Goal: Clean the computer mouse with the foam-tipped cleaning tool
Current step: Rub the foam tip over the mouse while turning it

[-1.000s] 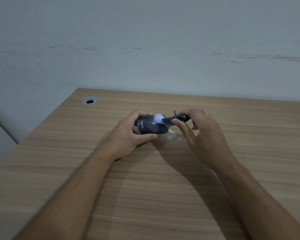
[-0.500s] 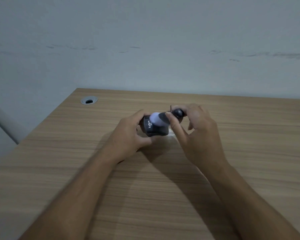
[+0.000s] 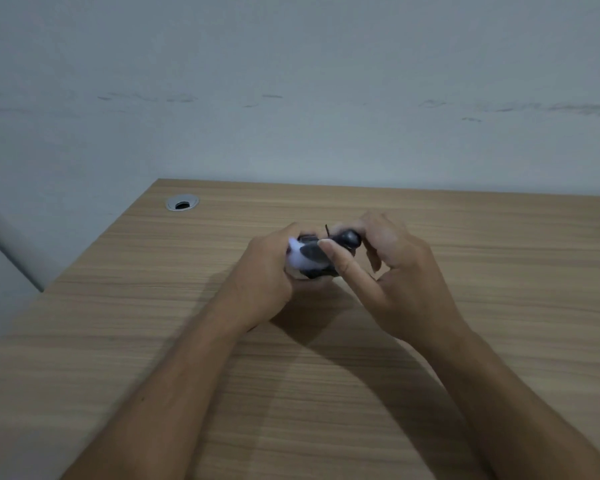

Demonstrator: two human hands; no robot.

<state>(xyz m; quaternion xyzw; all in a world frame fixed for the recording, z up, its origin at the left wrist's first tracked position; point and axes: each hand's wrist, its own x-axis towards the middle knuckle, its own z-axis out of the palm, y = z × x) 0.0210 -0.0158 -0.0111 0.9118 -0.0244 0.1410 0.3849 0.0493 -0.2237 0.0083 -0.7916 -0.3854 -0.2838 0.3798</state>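
A black computer mouse (image 3: 317,271) sits just above the wooden desk (image 3: 326,393), gripped by my left hand (image 3: 264,271), which hides most of it. My right hand (image 3: 395,275) pinches the black handle of the foam-tipped cleaning tool (image 3: 347,239) between thumb and fingers. The tool's pale foam tip (image 3: 297,256) presses on the mouse's top at its left end, close against my left fingers. My right index finger lies along the tool.
A round metal cable grommet (image 3: 182,203) is set into the desk's far left corner. A pale wall rises right behind the desk's back edge. The desk's left edge runs diagonally at the left.
The foam tip has slid leftward across the mouse's top, from its right side to its left end. My right hand followed it, and my left hand now covers more of the mouse.
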